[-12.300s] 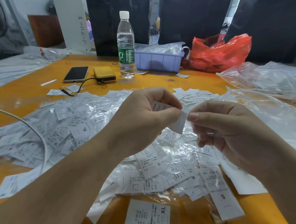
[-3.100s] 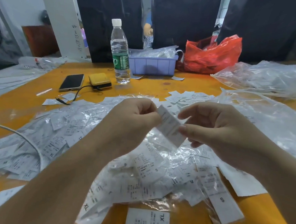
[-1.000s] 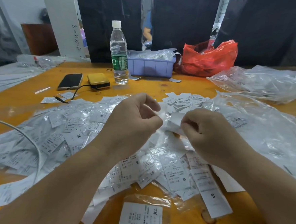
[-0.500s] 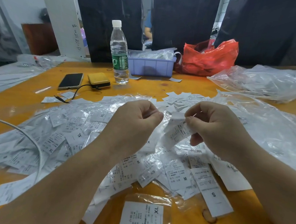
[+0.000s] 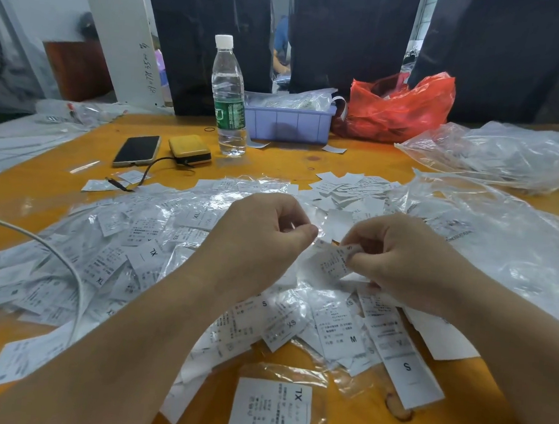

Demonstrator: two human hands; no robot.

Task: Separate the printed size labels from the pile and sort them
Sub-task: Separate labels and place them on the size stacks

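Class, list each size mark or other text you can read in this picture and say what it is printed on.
"XL": bagged label nearest the camera.
"S": long label at right.
"M": label beside it.
"XS": label in the pile.
"XL": label left of the left hand.
Fine print on labels, green bottle label, pillar writing: unreadable.

Phone [image 5: 137, 150] left of bottle [image 5: 229, 99]

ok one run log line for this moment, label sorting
stage: separating labels | right hand: pinches printed label above pile | left hand: fingers curled, contents unclear | table: orange
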